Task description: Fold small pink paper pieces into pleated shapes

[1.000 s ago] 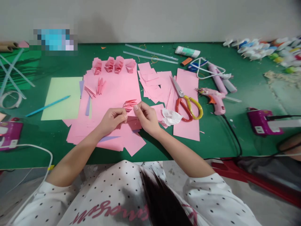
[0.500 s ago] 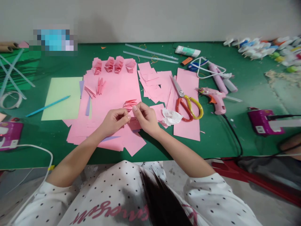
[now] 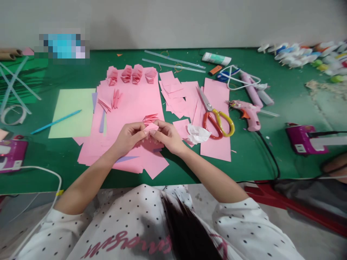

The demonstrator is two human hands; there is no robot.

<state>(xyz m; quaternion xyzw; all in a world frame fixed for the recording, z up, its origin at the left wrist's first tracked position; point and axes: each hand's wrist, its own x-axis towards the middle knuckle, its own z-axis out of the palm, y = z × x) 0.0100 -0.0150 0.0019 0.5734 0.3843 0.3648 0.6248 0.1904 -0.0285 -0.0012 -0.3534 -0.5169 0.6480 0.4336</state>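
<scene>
Between my two hands is a small piece of pink paper (image 3: 151, 127), pinched at its near edge. My left hand (image 3: 132, 135) closes thumb and fingers on its left side. On the right side, my right hand (image 3: 168, 135) grips it the same way, the thumbs almost meeting. Just beyond the fingertips lies a pleated pink paper piece (image 3: 150, 119). Below the hands spread large pink sheets (image 3: 127, 103). Two more folded pieces (image 3: 116, 99) rest on them to the left, and several fanned pink paper pieces (image 3: 136, 74) stand along the far edge.
Scissors (image 3: 214, 115) with red and yellow handles lie right, beside crumpled white tissue (image 3: 198, 134). Further right are a pink glue gun (image 3: 251, 115) and a purple power box (image 3: 305, 139). A blue pencil (image 3: 56, 122) lies on pale green paper (image 3: 62, 101) at left. Another person's arm (image 3: 336, 167) shows far right.
My right hand has lowered slightly, and its thumb has come down next to the left thumb. More of the small pink paper's face now shows between the fingers.
</scene>
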